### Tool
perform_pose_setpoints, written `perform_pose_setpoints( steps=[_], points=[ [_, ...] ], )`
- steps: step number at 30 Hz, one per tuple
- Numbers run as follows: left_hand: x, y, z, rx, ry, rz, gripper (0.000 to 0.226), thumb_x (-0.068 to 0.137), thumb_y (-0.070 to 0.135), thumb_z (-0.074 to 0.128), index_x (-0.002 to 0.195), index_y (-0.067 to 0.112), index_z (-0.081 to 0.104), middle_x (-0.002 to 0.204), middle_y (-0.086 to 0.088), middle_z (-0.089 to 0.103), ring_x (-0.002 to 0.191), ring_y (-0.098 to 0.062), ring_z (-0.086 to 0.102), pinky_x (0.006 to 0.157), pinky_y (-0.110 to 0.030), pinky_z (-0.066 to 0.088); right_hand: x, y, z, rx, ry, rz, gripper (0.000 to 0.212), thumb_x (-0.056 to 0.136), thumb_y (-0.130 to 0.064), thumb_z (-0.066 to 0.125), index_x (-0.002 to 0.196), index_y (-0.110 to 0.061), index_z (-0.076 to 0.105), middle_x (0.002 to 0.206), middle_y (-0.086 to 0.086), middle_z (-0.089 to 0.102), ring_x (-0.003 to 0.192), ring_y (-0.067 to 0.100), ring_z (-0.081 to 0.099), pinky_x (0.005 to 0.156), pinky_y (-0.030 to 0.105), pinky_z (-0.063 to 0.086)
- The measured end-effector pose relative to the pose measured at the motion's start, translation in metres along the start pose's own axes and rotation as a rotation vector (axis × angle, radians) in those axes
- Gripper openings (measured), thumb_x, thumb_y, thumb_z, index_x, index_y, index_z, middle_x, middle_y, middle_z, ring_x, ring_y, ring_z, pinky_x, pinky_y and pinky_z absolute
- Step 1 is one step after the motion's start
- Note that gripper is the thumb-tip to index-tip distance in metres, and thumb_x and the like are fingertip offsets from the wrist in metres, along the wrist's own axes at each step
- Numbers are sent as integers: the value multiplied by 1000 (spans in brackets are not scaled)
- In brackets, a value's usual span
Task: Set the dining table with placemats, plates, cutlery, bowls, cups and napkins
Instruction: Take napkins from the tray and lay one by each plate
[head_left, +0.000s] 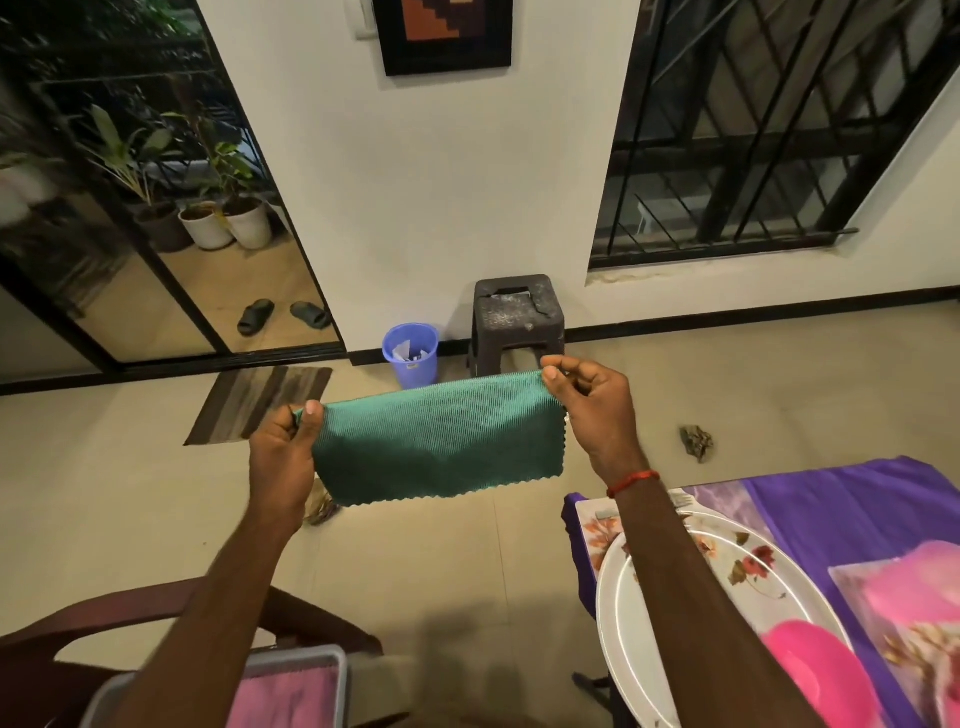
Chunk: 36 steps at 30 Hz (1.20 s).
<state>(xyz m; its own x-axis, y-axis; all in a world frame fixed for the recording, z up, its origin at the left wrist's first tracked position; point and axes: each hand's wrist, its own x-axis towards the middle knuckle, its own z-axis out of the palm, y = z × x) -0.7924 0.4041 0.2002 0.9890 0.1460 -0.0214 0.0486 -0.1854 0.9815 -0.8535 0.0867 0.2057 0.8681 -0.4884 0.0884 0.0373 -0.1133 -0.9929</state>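
Observation:
A green cloth napkin hangs stretched in the air over the floor, held up by its two upper corners. My left hand pinches the left corner and my right hand pinches the right corner. At the lower right stands the table under a purple cloth. On it a white flowered plate lies on a floral placemat, partly hidden by my right forearm. A fork lies at the plate's far rim. A pink bowl sits on the plate. A second placemat lies further right.
A grey tray with pink cloth in it rests on a dark red chair at the lower left. Against the far wall stand a dark stool and a blue bin. A striped mat and a crumpled scrap lie on the floor.

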Motion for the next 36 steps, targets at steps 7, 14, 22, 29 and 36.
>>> perform_pose_setpoints(
  steps=[7, 14, 22, 29, 36],
  points=[
    [5, -3, 20, -69, -94, -27, 26, 106, 29, 50, 110, 8, 64, 101, -2, 64, 103, -22, 60, 103, -57, 51, -1, 7, -8, -131, 38, -27, 14, 100, -30, 58, 93, -21, 66, 92, -6, 67, 91, 10, 61, 78, 24, 51],
    [28, -5, 42, -126, -92, 1, 24, 106, 31, 52, 98, 13, 65, 91, -2, 64, 90, -17, 56, 90, -56, 53, 10, 4, -15, -215, 72, -73, 14, 100, -30, 58, 94, -20, 65, 92, -8, 65, 89, 8, 60, 74, 18, 50],
    [78, -4, 53, -193, -173, 74, 10, 101, 16, 60, 98, 18, 69, 80, 12, 74, 79, -6, 68, 68, -23, 60, 39, -5, -9, -283, 225, -153, 9, 97, -28, 63, 94, -21, 69, 88, -13, 67, 88, 0, 62, 75, 10, 50],
    [128, -9, 50, -109, -178, 133, 15, 101, 12, 60, 111, 15, 71, 102, 0, 75, 92, -11, 67, 79, -32, 58, 43, -31, 26, -191, 203, -253, 8, 96, -37, 56, 96, -31, 61, 92, -19, 65, 91, -2, 60, 74, 10, 48],
    [156, 3, 43, -304, -118, -76, 18, 102, 13, 59, 102, 27, 72, 105, -3, 72, 82, -18, 70, 67, -30, 56, 32, -90, 71, -129, -118, -291, 7, 92, -29, 56, 94, -26, 62, 89, -28, 65, 90, -3, 61, 67, 13, 51]
  ],
)
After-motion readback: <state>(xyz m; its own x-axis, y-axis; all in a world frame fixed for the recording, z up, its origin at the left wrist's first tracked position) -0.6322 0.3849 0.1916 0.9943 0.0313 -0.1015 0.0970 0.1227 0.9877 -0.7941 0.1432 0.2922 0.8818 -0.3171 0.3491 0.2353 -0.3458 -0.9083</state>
